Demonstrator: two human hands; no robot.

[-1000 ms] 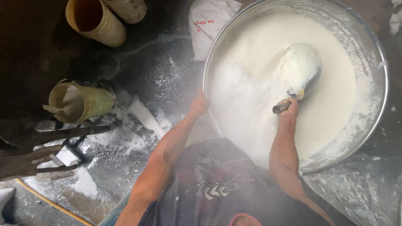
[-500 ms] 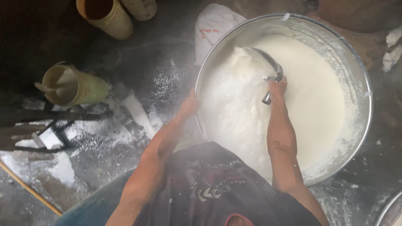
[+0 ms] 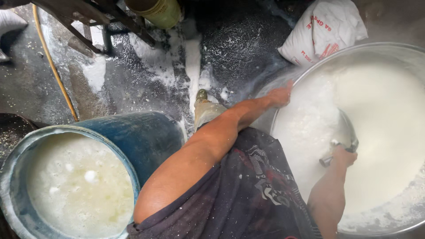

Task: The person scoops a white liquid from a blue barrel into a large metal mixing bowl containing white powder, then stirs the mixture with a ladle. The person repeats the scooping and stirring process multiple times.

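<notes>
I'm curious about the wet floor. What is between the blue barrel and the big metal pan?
In the head view, the person's own leg and boot stand on the floury floor between the blue barrel and the metal pan.

Basin [image 3: 310,73] rim cut off right.

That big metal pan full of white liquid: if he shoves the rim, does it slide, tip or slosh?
The metal pan is wide, shallow and holds much white liquid, so it is probably heavy and unlikely to tip. The liquid would likely slosh first. The floor looks wet and powder-streaked, so some sliding seems possible. The left hand rests on the rim; the right hand grips a ladle.
</notes>
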